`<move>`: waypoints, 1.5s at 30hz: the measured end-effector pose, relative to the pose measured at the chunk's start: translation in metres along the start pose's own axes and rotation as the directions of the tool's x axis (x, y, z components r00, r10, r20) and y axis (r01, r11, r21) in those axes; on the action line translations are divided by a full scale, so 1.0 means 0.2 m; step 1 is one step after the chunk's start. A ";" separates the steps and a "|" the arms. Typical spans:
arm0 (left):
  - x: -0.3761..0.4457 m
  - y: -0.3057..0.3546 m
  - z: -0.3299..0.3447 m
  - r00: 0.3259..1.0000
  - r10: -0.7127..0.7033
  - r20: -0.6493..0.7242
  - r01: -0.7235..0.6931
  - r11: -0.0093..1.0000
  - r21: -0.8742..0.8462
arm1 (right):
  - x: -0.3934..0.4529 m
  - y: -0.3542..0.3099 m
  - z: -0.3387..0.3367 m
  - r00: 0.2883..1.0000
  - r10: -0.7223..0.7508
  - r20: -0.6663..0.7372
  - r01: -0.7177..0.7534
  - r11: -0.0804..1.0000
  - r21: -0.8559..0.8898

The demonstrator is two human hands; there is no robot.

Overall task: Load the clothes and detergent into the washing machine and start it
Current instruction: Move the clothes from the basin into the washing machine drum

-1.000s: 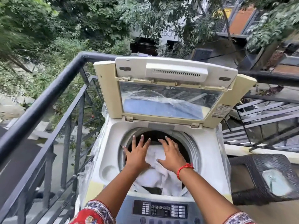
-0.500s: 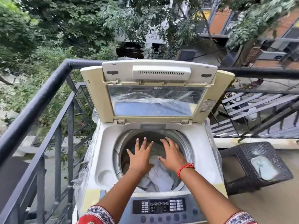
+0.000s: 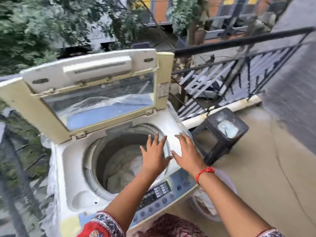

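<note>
Both hands have lifted off the clothes, and the view has swung toward 3 o'clock since the earlier frame.

From the 9 o'clock side: the washing machine (image 3: 109, 151) stands against the railing, its lid (image 3: 92, 93) propped up at 12 o'clock; the pale clothes (image 3: 123, 170) lie low in the drum (image 3: 102, 158), a soft, light heap that I judge will bunch and sag, best gathered by the fistful from the middle of the pile. The left hand (image 3: 153, 156) hovers over the drum's 3 o'clock rim, fingers spread wide, holding nothing. The right hand (image 3: 186, 154) hangs just beside it above the machine's top edge, equally splayed and empty. At 4 o'clock a white tub (image 3: 213, 200) on the floor appears to hold more laundry; at 2 o'clock a dark stool (image 3: 222, 134) carries a pale packet (image 3: 228, 129), possibly detergent, though blur prevents certainty.
</note>
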State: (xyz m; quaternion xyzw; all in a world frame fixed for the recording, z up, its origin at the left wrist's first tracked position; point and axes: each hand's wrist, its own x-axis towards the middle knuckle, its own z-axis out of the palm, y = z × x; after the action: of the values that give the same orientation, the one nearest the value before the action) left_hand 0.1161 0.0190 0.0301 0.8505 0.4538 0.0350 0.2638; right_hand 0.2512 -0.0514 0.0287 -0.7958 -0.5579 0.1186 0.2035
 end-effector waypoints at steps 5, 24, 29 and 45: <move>-0.01 0.43 0.19 0.988 0.155 -0.004 -0.155 0.988 -0.005 | -0.17 0.28 -0.24 0.982 0.101 -0.159 -0.100 0.995 0.012; -0.10 1.23 1.29 0.890 0.143 0.432 -0.320 0.873 0.369 | -0.96 1.61 -0.52 0.906 0.423 -0.014 -0.422 0.906 0.042; -0.06 1.20 1.44 0.857 0.093 0.507 -0.367 0.801 0.473 | -0.98 1.76 -0.33 0.877 0.465 0.119 -0.472 0.881 0.036; 0.25 0.72 2.37 0.776 0.169 0.608 -0.501 0.751 0.431 | -0.88 2.28 0.70 0.813 0.410 0.413 -0.402 0.909 -0.111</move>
State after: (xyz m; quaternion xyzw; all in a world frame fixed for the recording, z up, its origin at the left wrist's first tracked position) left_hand 0.3968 -0.2038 -0.3171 0.9337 0.1833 -0.2908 0.1005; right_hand 0.5154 -0.3237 -0.3102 -0.8526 -0.4070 0.3253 0.0389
